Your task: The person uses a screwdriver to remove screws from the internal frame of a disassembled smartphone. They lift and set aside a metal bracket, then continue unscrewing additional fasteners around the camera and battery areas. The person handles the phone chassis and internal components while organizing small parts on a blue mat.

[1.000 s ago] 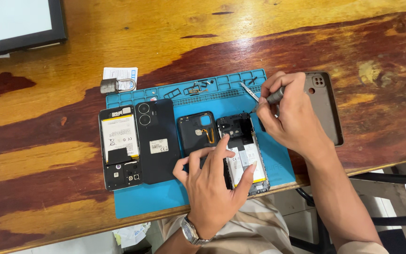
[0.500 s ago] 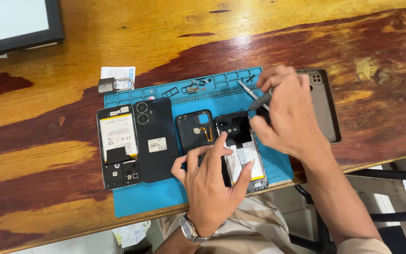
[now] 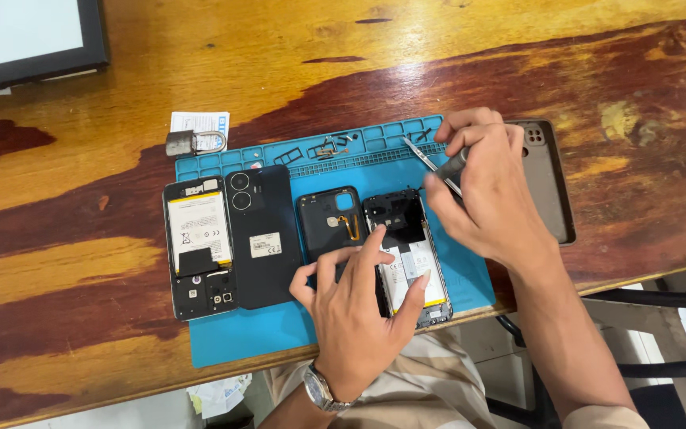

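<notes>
- Blue mat (image 3: 232, 342) lies on the wooden surface (image 3: 438, 71), and your opened phone (image 3: 410, 262) sits at its right end, close to the near edge.
- Your left hand (image 3: 359, 310) is spread flat, fingers pressing the phone down and the thumb along its right side; it pins rather than grips.
- Your right hand (image 3: 490, 191) is clenched around a screwdriver (image 3: 438, 168), held like a pen.
- A second ago that hand was out over the grey cover (image 3: 548, 179); now it has come in, and the tool hangs just above the phone's top right corner.
- That shift reads as you lining up on a screw there, though no screw is clear enough to see.
- Beside the phone lies a black inner frame (image 3: 331, 222); further left, a second open phone (image 3: 198, 246) and its black back (image 3: 262, 234).
- A padlock (image 3: 192, 143) rests beyond the mat's far left corner.
</notes>
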